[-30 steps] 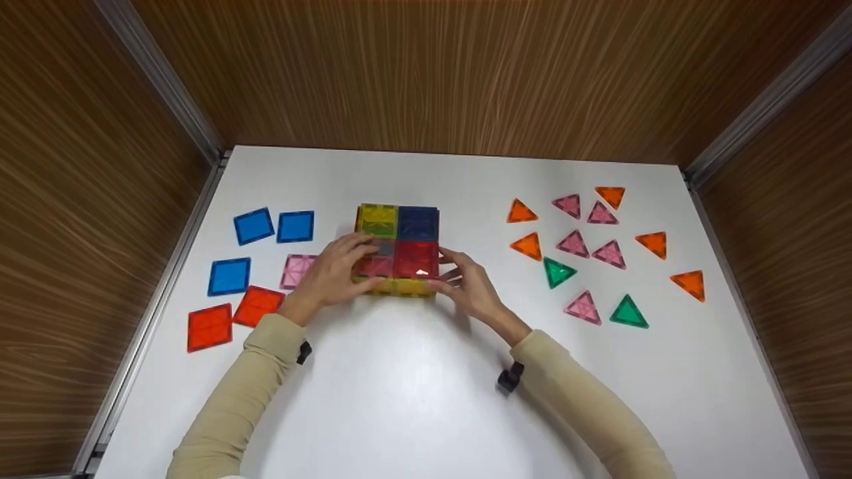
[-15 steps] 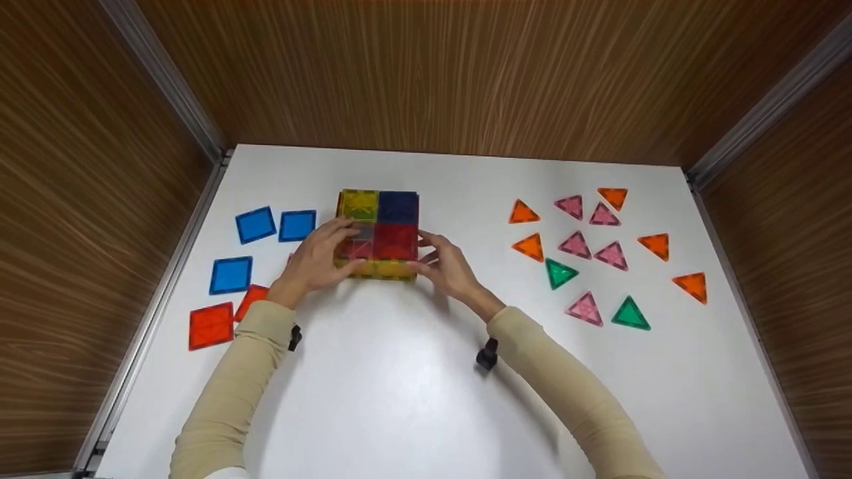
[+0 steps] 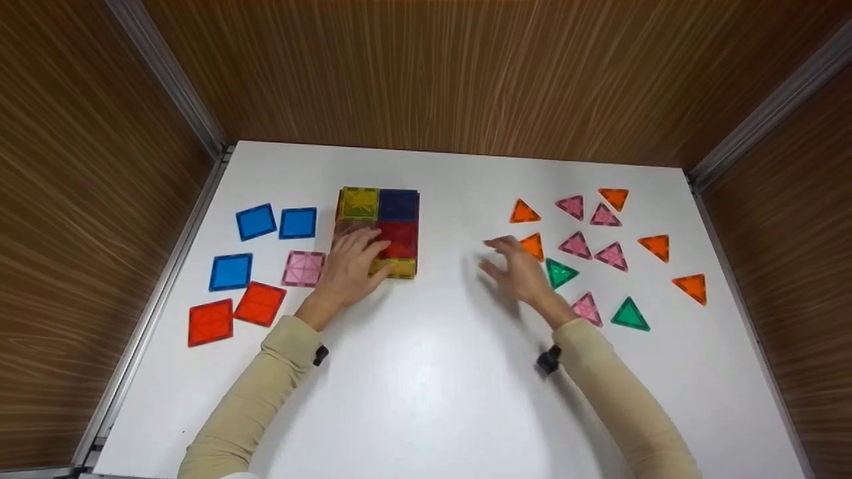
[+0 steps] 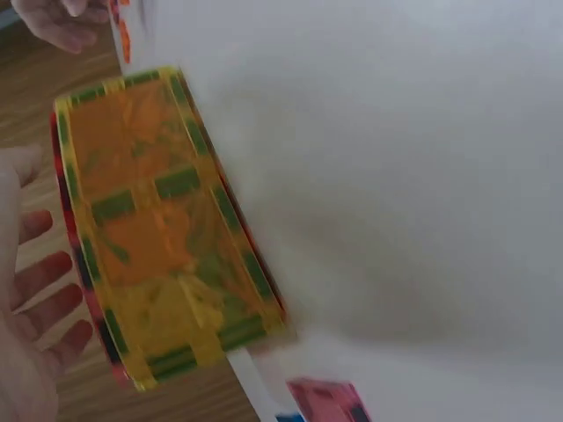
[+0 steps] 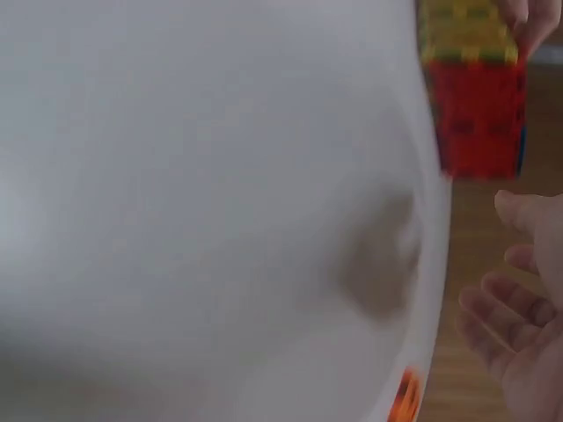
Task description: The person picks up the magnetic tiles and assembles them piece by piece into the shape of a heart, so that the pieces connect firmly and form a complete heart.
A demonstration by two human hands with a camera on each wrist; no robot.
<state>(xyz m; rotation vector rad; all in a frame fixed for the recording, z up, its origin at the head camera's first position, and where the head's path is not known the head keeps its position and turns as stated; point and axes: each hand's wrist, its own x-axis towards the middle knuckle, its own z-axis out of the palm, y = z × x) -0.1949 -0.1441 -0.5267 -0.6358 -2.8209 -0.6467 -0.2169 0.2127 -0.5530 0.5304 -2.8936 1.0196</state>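
A box of translucent magnetic tiles (image 3: 401, 238) stands left of the table's middle, its top showing yellow, dark blue and red squares. My left hand (image 3: 353, 266) lies over the near left part of its top, fingers loosely extended. In the left wrist view, those fingers (image 4: 54, 303) spread over the box beside its yellow front side (image 4: 167, 229). My right hand (image 3: 522, 273) is apart from the box, over the table by an orange triangle tile (image 3: 533, 247), holding nothing. The right wrist view shows its relaxed fingers (image 5: 497, 321) and the box's red side (image 5: 479, 123).
Left of the box lie a pink square tile (image 3: 303, 269), several blue squares (image 3: 231, 272) and two red squares (image 3: 210, 322). To the right, pink triangles (image 3: 575, 245), orange triangles (image 3: 653, 247) and green triangles (image 3: 630, 315) are scattered. Wood-grain panels (image 3: 426, 73) surround the table.
The box moved left and slightly away between the earlier frames, held by both hands. Since then my right hand has let go and moved right; my left hand has shifted onto the top.
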